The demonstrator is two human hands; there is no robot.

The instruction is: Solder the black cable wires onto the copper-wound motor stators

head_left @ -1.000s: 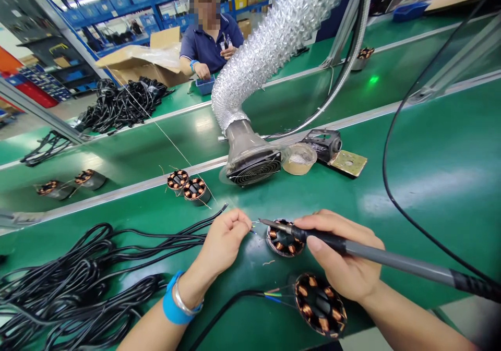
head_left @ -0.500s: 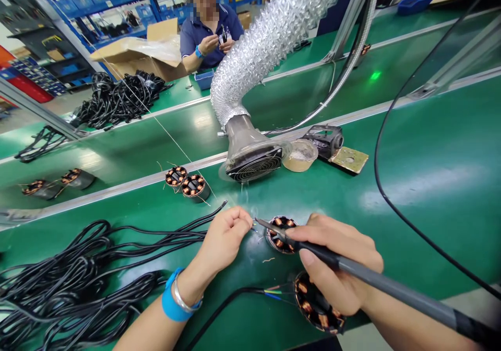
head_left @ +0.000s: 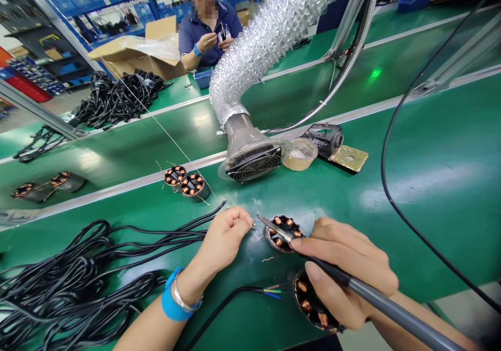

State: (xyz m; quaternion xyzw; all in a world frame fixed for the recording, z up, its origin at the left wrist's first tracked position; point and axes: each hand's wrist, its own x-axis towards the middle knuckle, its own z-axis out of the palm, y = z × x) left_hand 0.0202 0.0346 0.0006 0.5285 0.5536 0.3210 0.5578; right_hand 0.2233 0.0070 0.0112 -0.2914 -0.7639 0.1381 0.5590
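My right hand [head_left: 348,267] grips a soldering iron [head_left: 376,296] like a pen, its bare tip just right of my left fingers. My left hand [head_left: 229,236] is closed in a pinch on thin wire ends [head_left: 255,227] that poke out past the fingertips. Behind the iron's tip sits a motor stator [head_left: 282,232] with copper coils. A second stator [head_left: 315,304] lies partly under my right hand. Toward it points a black cable [head_left: 235,291] with stripped coloured wires. More black cables [head_left: 156,241] run behind my left hand.
A fume extractor hood [head_left: 252,155] on a silver duct hangs over the bench. Beyond my hands are a round tub [head_left: 300,154], an iron stand [head_left: 326,138] and two stators [head_left: 193,186]. A conveyor belt [head_left: 129,150] runs across. A co-worker [head_left: 209,30] holds small parts opposite.
My right hand has drawn the soldering iron slightly right, its tip a little away from the wire ends. My left hand stays put. Stators on the belt have shifted left.
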